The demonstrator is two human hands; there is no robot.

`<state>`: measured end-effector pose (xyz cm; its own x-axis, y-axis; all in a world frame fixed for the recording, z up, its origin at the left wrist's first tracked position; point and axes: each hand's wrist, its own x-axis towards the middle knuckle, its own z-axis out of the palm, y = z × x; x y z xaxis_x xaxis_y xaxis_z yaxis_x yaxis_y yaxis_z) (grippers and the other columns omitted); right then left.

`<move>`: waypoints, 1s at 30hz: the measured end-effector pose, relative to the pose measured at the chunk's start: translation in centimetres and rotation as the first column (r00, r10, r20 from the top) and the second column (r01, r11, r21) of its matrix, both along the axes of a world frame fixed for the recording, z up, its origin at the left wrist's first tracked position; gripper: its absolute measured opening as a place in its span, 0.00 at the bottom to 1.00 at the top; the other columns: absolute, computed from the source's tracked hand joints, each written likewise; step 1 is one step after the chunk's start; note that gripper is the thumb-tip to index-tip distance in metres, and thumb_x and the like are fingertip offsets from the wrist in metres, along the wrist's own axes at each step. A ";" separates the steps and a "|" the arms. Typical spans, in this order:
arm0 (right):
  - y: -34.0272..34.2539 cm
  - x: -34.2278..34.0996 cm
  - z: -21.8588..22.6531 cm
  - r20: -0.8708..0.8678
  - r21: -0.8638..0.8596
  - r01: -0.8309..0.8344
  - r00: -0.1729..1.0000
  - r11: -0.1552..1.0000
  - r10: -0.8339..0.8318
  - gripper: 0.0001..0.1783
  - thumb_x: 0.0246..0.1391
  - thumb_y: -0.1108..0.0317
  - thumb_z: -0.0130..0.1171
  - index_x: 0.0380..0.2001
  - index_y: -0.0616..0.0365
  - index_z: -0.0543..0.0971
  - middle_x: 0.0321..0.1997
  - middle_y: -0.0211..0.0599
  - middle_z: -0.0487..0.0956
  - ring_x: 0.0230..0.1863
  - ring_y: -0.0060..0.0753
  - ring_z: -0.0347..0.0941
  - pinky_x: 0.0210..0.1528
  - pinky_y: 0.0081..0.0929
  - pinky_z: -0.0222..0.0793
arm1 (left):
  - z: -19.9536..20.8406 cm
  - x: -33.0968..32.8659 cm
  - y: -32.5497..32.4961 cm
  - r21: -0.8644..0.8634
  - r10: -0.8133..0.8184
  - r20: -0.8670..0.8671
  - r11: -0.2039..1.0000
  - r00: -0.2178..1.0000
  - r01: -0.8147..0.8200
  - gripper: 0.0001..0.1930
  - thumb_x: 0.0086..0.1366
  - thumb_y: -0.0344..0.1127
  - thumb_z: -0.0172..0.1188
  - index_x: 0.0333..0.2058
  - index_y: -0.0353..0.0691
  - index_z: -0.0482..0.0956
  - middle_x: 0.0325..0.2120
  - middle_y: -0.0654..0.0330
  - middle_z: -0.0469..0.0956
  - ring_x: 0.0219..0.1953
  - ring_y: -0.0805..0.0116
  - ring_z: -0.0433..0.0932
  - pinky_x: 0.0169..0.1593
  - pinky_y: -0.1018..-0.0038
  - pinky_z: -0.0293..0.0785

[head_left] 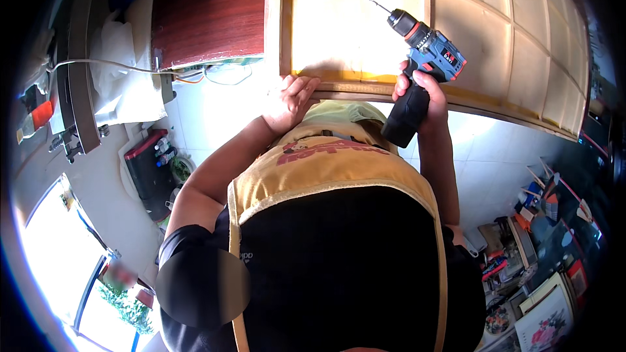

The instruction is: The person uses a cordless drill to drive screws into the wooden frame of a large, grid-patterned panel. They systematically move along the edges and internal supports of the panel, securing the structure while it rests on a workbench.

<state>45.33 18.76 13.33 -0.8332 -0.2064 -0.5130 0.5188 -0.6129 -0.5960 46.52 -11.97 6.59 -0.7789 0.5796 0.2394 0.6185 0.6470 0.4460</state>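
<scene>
My right hand [435, 96] is wrapped round the grip of a blue and black cordless drill [443, 55]. A thin bit [377, 3] sits in its chuck and points up and left, over the pale panel and apart from it. In front of me lies a large wooden frame [355, 88], divided by thin strips into several rectangular sections. My left hand [291, 100] grips its near rail close to the left corner, fingers curled over the edge. Part of the left fingers' underside is hidden by the rail.
A dark red wood-grain board [208, 9] adjoins the frame on the left, with loose cables [189, 76] at its edge. A yellow apron [326, 166] covers my front, near the rail. Books and mixed items [508, 254] are piled at the lower right. A dark red and black case [149, 176] stands at left.
</scene>
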 end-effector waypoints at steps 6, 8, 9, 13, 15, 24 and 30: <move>-0.7 1.9 0.1 0.050 0.074 0.017 0.999 0.997 -0.021 0.20 0.56 0.59 0.55 0.48 0.60 0.70 0.27 0.33 0.73 0.30 0.27 0.71 0.39 0.28 0.71 | -0.6 0.2 -0.2 0.004 -0.038 -0.076 0.999 0.996 0.039 0.26 0.50 0.35 0.68 0.50 0.35 0.78 0.41 0.57 0.78 0.37 0.60 0.75 0.41 0.65 0.74; -0.9 2.5 -0.1 0.056 0.054 0.031 0.998 0.998 -0.034 0.20 0.56 0.59 0.54 0.48 0.59 0.70 0.27 0.33 0.74 0.30 0.28 0.71 0.39 0.29 0.71 | -0.3 0.2 -0.2 -0.014 -0.061 -0.093 0.998 0.994 0.060 0.24 0.54 0.39 0.65 0.49 0.35 0.79 0.41 0.56 0.77 0.38 0.61 0.75 0.41 0.66 0.73; -1.0 2.6 -0.3 0.044 0.032 0.031 0.999 0.999 -0.032 0.20 0.56 0.59 0.54 0.48 0.59 0.70 0.27 0.33 0.74 0.29 0.28 0.71 0.39 0.29 0.71 | -0.5 0.2 -0.1 -0.024 -0.060 -0.084 0.998 0.995 0.059 0.24 0.54 0.38 0.65 0.50 0.34 0.78 0.41 0.57 0.77 0.37 0.62 0.75 0.41 0.65 0.73; -1.4 2.9 0.1 0.052 0.028 0.042 0.998 0.999 -0.043 0.20 0.56 0.59 0.54 0.48 0.59 0.70 0.27 0.33 0.74 0.29 0.29 0.71 0.38 0.28 0.71 | -0.9 0.1 -0.3 0.036 -0.102 -0.123 0.994 0.987 0.107 0.28 0.51 0.34 0.68 0.51 0.31 0.76 0.40 0.52 0.78 0.36 0.56 0.75 0.40 0.64 0.75; -1.8 2.8 0.2 0.062 0.023 0.050 0.997 0.999 -0.051 0.19 0.56 0.59 0.53 0.47 0.59 0.70 0.26 0.33 0.74 0.28 0.29 0.71 0.37 0.28 0.71 | -1.0 0.2 -0.3 0.057 -0.082 -0.122 0.994 0.989 0.089 0.28 0.51 0.35 0.68 0.52 0.31 0.76 0.40 0.52 0.78 0.37 0.55 0.75 0.40 0.64 0.74; -2.3 3.5 0.0 -0.009 -0.027 0.083 0.996 0.996 -0.084 0.21 0.55 0.58 0.55 0.47 0.59 0.71 0.26 0.35 0.74 0.29 0.30 0.71 0.37 0.30 0.71 | 4.7 -1.5 -1.4 0.178 0.036 0.148 0.982 0.988 -0.063 0.31 0.57 0.41 0.69 0.58 0.39 0.71 0.52 0.51 0.71 0.51 0.50 0.70 0.54 0.58 0.65; -2.8 3.2 -0.3 -0.082 -0.102 0.136 0.986 0.985 -0.145 0.24 0.49 0.56 0.60 0.44 0.60 0.72 0.23 0.30 0.73 0.26 0.27 0.71 0.36 0.29 0.73 | 3.9 -3.4 -2.7 0.098 0.046 0.077 0.994 0.996 -0.053 0.28 0.57 0.35 0.68 0.57 0.39 0.74 0.50 0.50 0.74 0.51 0.51 0.70 0.54 0.56 0.63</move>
<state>48.55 15.95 13.07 -0.8988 -0.1285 -0.4192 0.3711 -0.7322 -0.5712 43.15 -14.69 10.45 -0.8237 0.5162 0.2346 0.5497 0.6257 0.5535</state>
